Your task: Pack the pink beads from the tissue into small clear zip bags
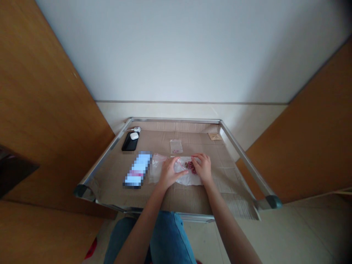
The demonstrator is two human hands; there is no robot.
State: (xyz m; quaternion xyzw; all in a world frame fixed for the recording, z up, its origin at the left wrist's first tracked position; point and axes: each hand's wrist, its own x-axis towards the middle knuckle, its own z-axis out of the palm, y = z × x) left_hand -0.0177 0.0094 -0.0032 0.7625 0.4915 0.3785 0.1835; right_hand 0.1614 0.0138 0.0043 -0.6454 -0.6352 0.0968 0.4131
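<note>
From the head view, we look down on a heap of small beads (190, 167), dark red to pink, rounded and loosely clustered, with a few brownish ones at its left edge. It lies on a crinkled white sheet (189, 180) on the cardboard-covered counter (184, 200), between our hands. Let us make the heap the dial's centre, twelve toward the wall (176, 55).

At nine o'clock our left hand (167, 173) has its grip spread, thumb and forefinger well apart; a pinkish edge curves between them, but we cannot tell whether it is held. At three o'clock our right hand (204, 168) bends its grip down at the heap's edge, tips close together; we cannot tell whether they pinch a bead.

A small clear bag (176, 146) at eleven o'clock has a few pink beads at its bottom. The phone (138, 169) at nine has a pixelated screen, so its writing is unreadable. The brown scrap (214, 136) at one bears dark marks too small to read.
</note>
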